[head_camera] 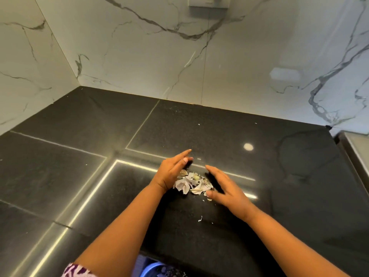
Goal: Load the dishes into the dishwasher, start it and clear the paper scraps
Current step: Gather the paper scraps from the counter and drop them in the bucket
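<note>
Both hands — left hand, right hand — are flanking the paper scraps mid-desk, fingers straight, gripping nothing; the scraps look featherlight and flimsy — best scooped from underneath.

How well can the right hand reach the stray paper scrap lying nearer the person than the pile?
Probably yes, easily. The stray scrap lies alone on the black counter, close to the right hand, and nothing stands between them.
</note>
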